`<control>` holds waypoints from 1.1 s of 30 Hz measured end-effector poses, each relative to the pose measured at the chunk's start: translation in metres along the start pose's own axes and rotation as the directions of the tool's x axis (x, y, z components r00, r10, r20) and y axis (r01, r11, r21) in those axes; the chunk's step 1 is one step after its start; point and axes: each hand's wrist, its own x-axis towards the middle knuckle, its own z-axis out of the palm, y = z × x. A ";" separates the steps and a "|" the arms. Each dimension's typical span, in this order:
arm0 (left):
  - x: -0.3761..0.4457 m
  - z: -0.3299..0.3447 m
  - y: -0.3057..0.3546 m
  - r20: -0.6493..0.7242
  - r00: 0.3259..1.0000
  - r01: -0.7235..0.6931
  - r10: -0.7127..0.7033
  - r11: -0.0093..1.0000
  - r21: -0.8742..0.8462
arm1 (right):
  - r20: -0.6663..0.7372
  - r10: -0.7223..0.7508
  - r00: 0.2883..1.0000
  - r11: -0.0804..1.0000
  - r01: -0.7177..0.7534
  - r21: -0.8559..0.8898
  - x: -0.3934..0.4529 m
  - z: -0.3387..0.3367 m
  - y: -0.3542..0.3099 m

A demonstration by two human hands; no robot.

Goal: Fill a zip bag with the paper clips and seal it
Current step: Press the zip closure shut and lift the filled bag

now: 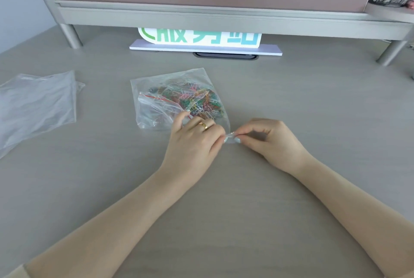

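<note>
— Although the plastic is so clear it nearly vanishes against the desk [291,102], can you make out the zip bag [154,109]?

— Only partly. Its red seal line shows on the left, running down under the left hand [192,141], which covers the near edge. It lies flat at the middle of the desk, overlapping a second clear bag; I can't tell which layer is on top.

— And the paper clips [197,100]?

— A tangled heap of green, red, pink, yellow and white, seen through the film. Whether they sit in the zip bag or the other one, I cannot say.

— The hands?

— Both pinch a small clear piece of plastic between them, thumb against fingertips, just at the bag's near right corner. The right hand [268,141] curls over it, so what that piece is stays unclear. A gold ring [203,126] is on the left hand.

— Anything further out?

— More crumpled clear plastic [38,107] at the far left, cut by the frame, and a white sign [201,40] half hidden under the metal shelf [224,17].
</note>
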 end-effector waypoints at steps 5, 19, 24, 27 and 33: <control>-0.001 0.001 0.001 0.014 0.999 0.030 -0.029 0.997 -0.070 | 0.002 -0.010 1.000 0.999 0.010 -0.039 0.001 0.001 0.003; -0.006 0.000 0.005 0.058 0.991 0.129 -0.120 0.976 -0.178 | 0.001 -0.121 0.993 0.976 0.119 -0.181 -0.001 0.005 0.006; -0.006 -0.001 0.008 0.054 0.992 0.121 -0.113 0.978 -0.171 | 0.001 -0.175 0.984 0.973 0.173 -0.151 -0.001 0.005 0.004; -0.006 -0.002 0.008 0.058 0.993 0.108 -0.100 0.981 -0.164 | 0.017 -0.184 0.983 0.969 0.185 -0.166 -0.002 0.005 0.005; -0.006 -0.001 0.004 0.080 0.994 0.082 -0.077 0.995 -0.064 | 0.012 -0.218 0.976 0.945 0.214 -0.246 -0.002 0.006 0.007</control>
